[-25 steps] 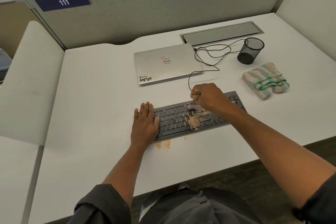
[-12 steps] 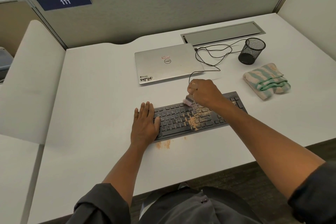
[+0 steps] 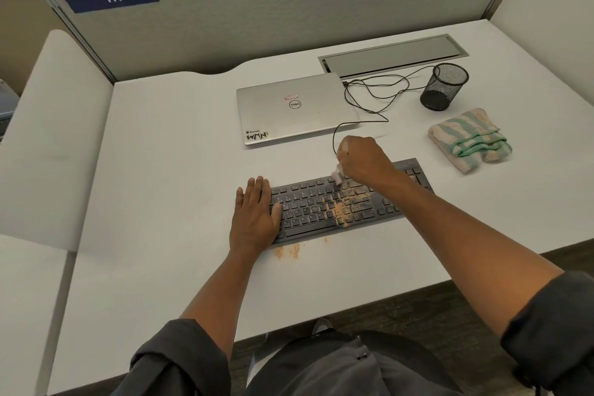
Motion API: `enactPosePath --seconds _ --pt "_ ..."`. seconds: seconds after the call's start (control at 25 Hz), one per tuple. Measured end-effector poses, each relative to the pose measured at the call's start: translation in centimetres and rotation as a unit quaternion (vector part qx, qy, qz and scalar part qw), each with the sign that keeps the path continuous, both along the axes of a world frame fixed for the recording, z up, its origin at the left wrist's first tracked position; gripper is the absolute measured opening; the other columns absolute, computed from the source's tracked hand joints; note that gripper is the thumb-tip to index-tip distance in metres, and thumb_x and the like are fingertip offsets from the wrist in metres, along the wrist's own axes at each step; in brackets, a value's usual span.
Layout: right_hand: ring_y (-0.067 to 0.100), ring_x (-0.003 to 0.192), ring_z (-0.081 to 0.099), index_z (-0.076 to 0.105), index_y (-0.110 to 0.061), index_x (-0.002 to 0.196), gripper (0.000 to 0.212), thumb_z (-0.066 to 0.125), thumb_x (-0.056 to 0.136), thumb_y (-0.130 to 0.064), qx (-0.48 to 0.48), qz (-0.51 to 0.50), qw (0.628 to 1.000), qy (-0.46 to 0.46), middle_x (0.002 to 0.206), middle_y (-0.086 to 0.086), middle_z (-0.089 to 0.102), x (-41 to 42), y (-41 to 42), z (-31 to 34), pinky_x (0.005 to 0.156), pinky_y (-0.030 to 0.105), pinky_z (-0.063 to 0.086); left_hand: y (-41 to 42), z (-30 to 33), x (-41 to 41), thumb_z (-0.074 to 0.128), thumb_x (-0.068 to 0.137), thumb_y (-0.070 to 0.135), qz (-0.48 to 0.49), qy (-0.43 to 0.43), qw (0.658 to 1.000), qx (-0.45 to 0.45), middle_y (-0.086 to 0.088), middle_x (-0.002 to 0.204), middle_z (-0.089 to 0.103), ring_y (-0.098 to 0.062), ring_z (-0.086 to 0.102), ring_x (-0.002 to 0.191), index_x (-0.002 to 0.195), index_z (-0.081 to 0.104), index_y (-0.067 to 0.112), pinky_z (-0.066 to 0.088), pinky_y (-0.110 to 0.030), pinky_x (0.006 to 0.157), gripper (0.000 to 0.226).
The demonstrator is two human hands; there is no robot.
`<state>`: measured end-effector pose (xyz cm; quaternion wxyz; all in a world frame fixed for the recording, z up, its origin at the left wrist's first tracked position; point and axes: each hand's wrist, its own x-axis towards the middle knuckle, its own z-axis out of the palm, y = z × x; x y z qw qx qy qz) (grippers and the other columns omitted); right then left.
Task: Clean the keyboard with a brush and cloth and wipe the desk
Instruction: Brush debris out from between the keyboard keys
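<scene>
The keyboard (image 3: 347,199) lies with its long axis running left to right across the worktop (image 3: 167,170), its right end angled slightly away from the person. The orange dust patch (image 3: 345,206) sits mid-board, just in front of and slightly left of the right hand (image 3: 361,162), so the stroke to clear it would run toward the person and the near edge, where some dust (image 3: 287,251) already lies on the worktop. The right hand is curled around a small brush (image 3: 337,175), whose pale bristles appear to touch the upper key rows, though the hand hides most of it. The left hand (image 3: 255,219) rests flat, fingers straight, on the keyboard's left end, steadying it. The right hand is far nearer the dust. The folded striped cloth (image 3: 471,141) waits well apart to the right, untouched.
</scene>
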<state>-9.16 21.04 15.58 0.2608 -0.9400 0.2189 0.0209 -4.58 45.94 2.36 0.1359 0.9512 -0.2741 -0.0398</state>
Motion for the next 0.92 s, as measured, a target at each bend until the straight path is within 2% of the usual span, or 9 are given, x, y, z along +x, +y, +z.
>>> enactPosePath --seconds 0.08,0.16,0.32,0.44,0.52,0.64,0.76,0.84,0.92 --pt "0.024 0.067 0.057 0.056 -0.006 0.067 0.021 0.049 0.087 -0.008 -0.006 0.005 0.999 0.041 0.069 0.007 0.06 -0.1 0.0 -0.3 0.052 0.026 0.036 -0.1 0.0 0.0 0.007 0.095 0.052 -0.001 -0.003 1.0 0.001 -0.01 0.168 0.018 -0.024 0.007 0.157 0.16 0.02 0.007 -0.002 -0.041 0.127 0.081" --pt "0.026 0.065 0.055 0.051 -0.006 0.063 0.023 0.051 0.086 -0.009 -0.005 0.004 0.998 0.055 0.065 0.007 0.056 -0.3 -0.4 -0.1 0.052 0.028 0.037 0.0 0.0 0.0 0.007 0.095 0.052 -0.001 -0.003 1.0 0.001 -0.01 0.168 0.017 -0.024 0.007 0.157 0.16 0.02 0.007 -0.002 -0.041 0.127 0.081" --pt "0.025 0.084 0.063 0.064 -0.005 0.086 0.019 0.048 0.094 -0.013 0.002 0.002 1.0 -0.017 0.092 0.009 0.068 -0.4 -0.8 -0.1 0.075 0.04 0.054 0.0 -0.1 0.0 0.008 0.095 0.052 -0.002 -0.005 1.0 -0.002 -0.011 0.168 0.019 -0.024 0.008 0.156 0.16 0.021 0.006 -0.002 -0.041 0.127 0.08" --pt "0.028 0.092 0.066 0.07 0.0 0.093 0.016 0.056 0.086 -0.005 -0.014 0.061 0.997 0.044 0.1 0.014 0.072 0.0 -0.6 -0.5 0.08 0.041 0.055 0.0 -0.1 0.0 0.009 0.096 0.051 -0.001 -0.006 1.0 -0.006 -0.011 0.167 0.02 -0.025 0.01 0.156 0.16 0.022 0.006 -0.001 -0.041 0.127 0.079" --pt "0.023 0.098 0.065 0.072 -0.006 0.095 0.019 0.056 0.085 -0.006 -0.042 0.075 0.992 0.096 0.106 0.006 0.071 0.4 -1.0 0.0 0.082 0.036 0.053 0.0 -0.1 0.0 0.009 0.096 0.051 0.0 -0.008 1.0 -0.007 -0.011 0.167 0.02 -0.024 0.009 0.156 0.16 0.022 0.006 -0.001 -0.041 0.127 0.079" --pt "0.023 0.099 0.063 0.072 -0.008 0.1 0.02 0.056 0.088 -0.006 -0.062 0.061 0.994 0.07 0.107 0.003 0.069 0.7 -1.5 0.6 0.086 0.034 0.053 0.0 -0.1 0.0 0.009 0.095 0.051 0.0 -0.002 1.0 -0.003 -0.01 0.168 0.019 -0.023 0.008 0.156 0.16 0.021 0.007 -0.002 -0.041 0.127 0.079" --pt "0.021 0.094 0.061 0.071 -0.01 0.098 0.017 0.055 0.092 -0.009 -0.017 0.048 0.999 0.017 0.101 0.004 0.068 0.2 -0.9 0.5 0.078 0.031 0.049 0.0 -0.1 0.0 0.009 0.095 0.051 -0.001 -0.007 1.0 -0.003 -0.01 0.168 0.019 -0.024 0.008 0.156 0.16 0.021 0.007 -0.002 -0.041 0.127 0.079" --pt "0.023 0.093 0.061 0.071 -0.01 0.098 0.017 0.054 0.093 -0.012 -0.04 0.057 0.997 0.037 0.1 0.006 0.069 0.1 -0.9 0.0 0.076 0.032 0.047 0.0 -0.2 0.0 0.009 0.096 0.051 -0.002 -0.004 1.0 0.001 -0.01 0.168 0.019 -0.024 0.008 0.156 0.16 0.02 0.007 -0.001 -0.041 0.127 0.079" --pt "0.024 0.084 0.061 0.071 -0.012 0.09 0.017 0.054 0.09 -0.011 -0.072 0.027 0.996 0.055 0.094 0.008 0.071 0.1 -1.7 0.0 0.066 0.028 0.043 0.1 -0.2 0.0 0.01 0.096 0.05 -0.003 -0.007 1.0 0.0 -0.01 0.167 0.02 -0.024 0.009 0.156 0.16 0.021 0.007 0.0 -0.042 0.127 0.078"
